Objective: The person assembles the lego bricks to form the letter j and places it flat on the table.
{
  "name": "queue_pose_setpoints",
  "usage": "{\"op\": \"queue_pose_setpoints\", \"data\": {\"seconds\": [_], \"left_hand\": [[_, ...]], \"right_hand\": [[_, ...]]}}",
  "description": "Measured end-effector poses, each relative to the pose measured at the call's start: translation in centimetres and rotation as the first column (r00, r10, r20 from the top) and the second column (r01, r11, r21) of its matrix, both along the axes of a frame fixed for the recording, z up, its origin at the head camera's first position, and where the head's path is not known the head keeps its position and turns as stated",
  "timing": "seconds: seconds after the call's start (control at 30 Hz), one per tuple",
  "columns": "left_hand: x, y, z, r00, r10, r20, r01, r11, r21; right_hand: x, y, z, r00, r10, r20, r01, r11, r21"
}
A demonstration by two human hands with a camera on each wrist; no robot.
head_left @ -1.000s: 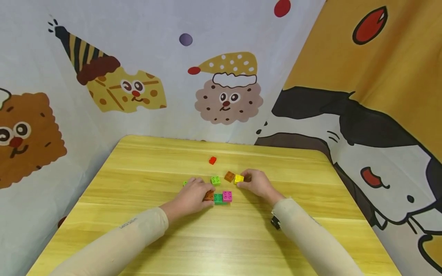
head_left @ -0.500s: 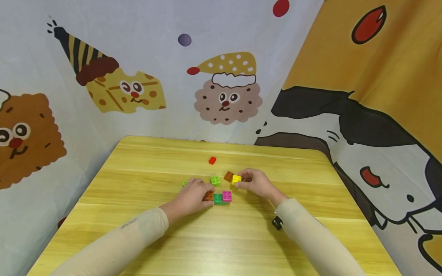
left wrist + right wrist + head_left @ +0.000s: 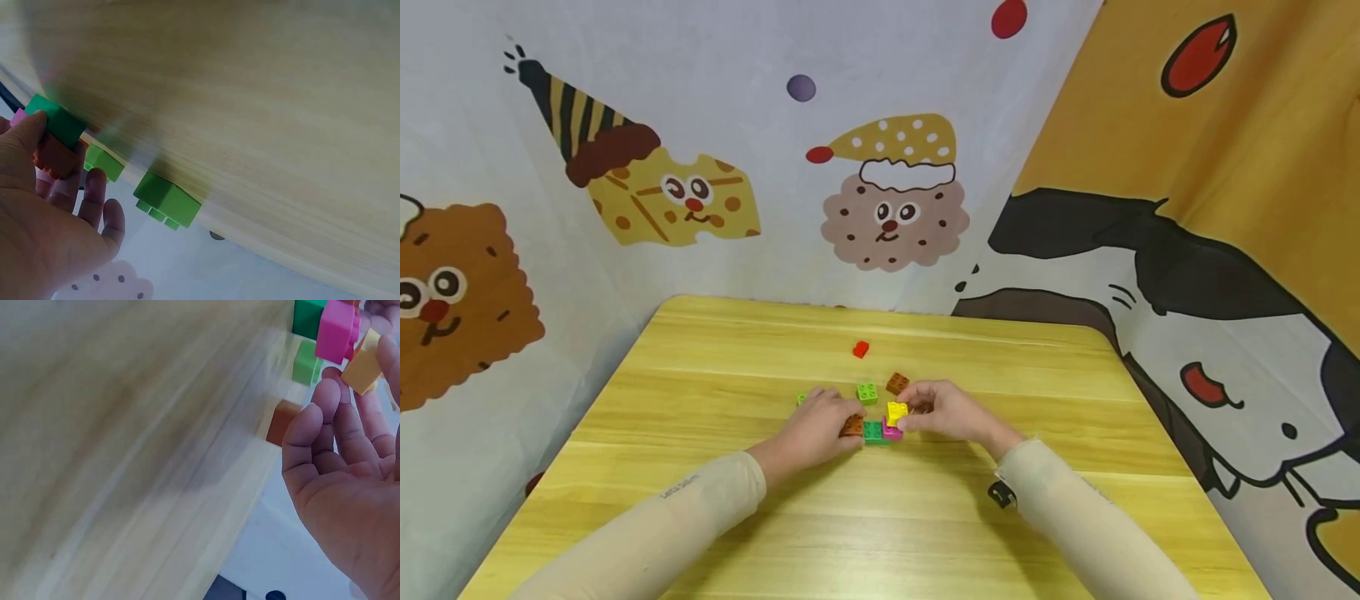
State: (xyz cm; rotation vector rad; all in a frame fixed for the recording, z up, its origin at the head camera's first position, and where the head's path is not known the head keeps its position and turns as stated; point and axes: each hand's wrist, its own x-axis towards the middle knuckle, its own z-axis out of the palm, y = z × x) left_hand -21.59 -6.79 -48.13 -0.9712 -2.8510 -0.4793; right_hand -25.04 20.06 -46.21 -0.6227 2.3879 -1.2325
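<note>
My left hand (image 3: 817,423) grips one end of a small block assembly. Its thumb lies along the dark green building block (image 3: 55,120), and its fingers reach round the brown block (image 3: 56,153) stacked on that. At the assembly's other end a pink block (image 3: 337,331) sits on the green one. My right hand (image 3: 953,413) pinches a yellow block (image 3: 897,413) between thumb and fingers. In the head view the yellow block overlaps the pink one; the right wrist view shows it tilted, right at the pink block's studs.
Behind the assembly lie a light green block (image 3: 867,393) and a loose brown block (image 3: 897,383). Farther back is a red block (image 3: 861,349). Another light green block (image 3: 167,200) lies beyond my left hand. A small black object (image 3: 1001,493) shows beside the right sleeve.
My right hand has carried the yellow block from beside the loose brown block, leftward and nearer to me, up to the pink block. The left hand keeps its grip in place.
</note>
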Motion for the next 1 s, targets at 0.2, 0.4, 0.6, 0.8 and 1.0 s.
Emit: {"op": "queue_pose_setpoints", "data": {"seconds": [0.2, 0.4, 0.6, 0.8, 1.0], "left_hand": [[0.0, 0.1, -0.2, 1.000, 0.002, -0.009, -0.002, 1.000, 0.000], [0.1, 0.0, -0.2, 1.000, 0.000, -0.005, 0.000, 1.000, 0.010], [0.1, 0.0, -0.2, 1.000, 0.009, -0.012, -0.009, 1.000, 0.010], [0.1, 0.1, -0.2, 1.000, 0.009, -0.023, -0.009, 1.000, 0.014], [0.2, 0.1, -0.1, 1.000, 0.009, -0.025, -0.008, 1.000, 0.018]], "right_hand": [[0.6, -0.5, -0.1, 0.999, 0.019, -0.030, -0.019, 1.000, 0.012], [0.9, -0.7, -0.2, 0.998, 0.026, -0.052, -0.026, 1.000, 0.014], [1.4, -1.0, -0.3, 0.999, -0.031, -0.038, 0.030, 0.999, -0.025], [2.1, -1.5, -0.4, 0.978, -0.095, 0.185, 0.127, 0.977, -0.172], [2.3, -1.7, -0.8, 0.963, -0.094, 0.253, 0.153, 0.962, -0.226]]}}
